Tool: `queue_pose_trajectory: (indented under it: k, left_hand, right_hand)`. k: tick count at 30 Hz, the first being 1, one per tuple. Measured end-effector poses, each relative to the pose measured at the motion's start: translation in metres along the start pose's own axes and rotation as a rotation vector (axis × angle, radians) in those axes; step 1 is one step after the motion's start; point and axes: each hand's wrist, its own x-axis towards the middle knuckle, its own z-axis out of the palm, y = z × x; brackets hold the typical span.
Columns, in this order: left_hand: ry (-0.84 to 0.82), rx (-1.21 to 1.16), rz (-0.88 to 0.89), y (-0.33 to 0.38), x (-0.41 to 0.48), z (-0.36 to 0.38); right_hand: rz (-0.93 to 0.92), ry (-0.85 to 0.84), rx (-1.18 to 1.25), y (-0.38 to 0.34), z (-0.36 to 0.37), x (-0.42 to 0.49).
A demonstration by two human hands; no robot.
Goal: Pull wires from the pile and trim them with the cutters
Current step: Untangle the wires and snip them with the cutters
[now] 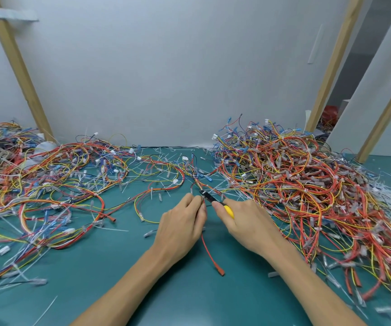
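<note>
A teal desk [119, 267] fills the near view, backed by a pale wall. The bigger heap of wires [307, 184], mostly red, orange and yellow, rises on the right and spills toward the near right edge. A flatter spread of wires [37, 184] covers the left. Between the two heaps, near the middle of the desk, the two hands work close together. The left hand [182, 222] has its fingers curled and pinches a thin bundle of wires. The right hand [248, 222] is wrapped round the yellow handle of the cutters [215, 201]. The black nose of the cutters points left and far, and its tip sits just beside the left fingertips. Whether the blades are parted cannot be told. The held bundle runs near to far. Its far end leads off into the tangle, and a red wire [209, 255] with a terminal trails back from the left hand toward the person. The cutters therefore lie across the bundle's long axis, just beyond the pinch, and the cut likely falls there.
</note>
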Motion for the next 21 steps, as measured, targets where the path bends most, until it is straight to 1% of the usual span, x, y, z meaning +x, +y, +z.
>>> queue_pose_trajectory:
  k: [5, 9, 17, 21]
  left_hand:
    - [0.005, -0.001, -0.001, -0.0009, -0.0004, 0.0012]
    - [0.013, 0.004, 0.000, -0.0014, 0.0002, -0.0016]
    - [0.022, 0.033, 0.009, 0.0001, -0.0001, -0.0022]
    - [0.044, 0.150, 0.047, -0.0012, 0.0004, -0.0077]
  right_hand:
    - [0.010, 0.018, -0.029, -0.0020, 0.0002, -0.0003]
    - [0.008, 0.005, -0.003, -0.0026, 0.0014, -0.0009]
    - [0.012, 0.000, -0.027, -0.0011, -0.0005, 0.0003]
    - [0.010, -0.012, 0.041, -0.0030, -0.0018, -0.0012]
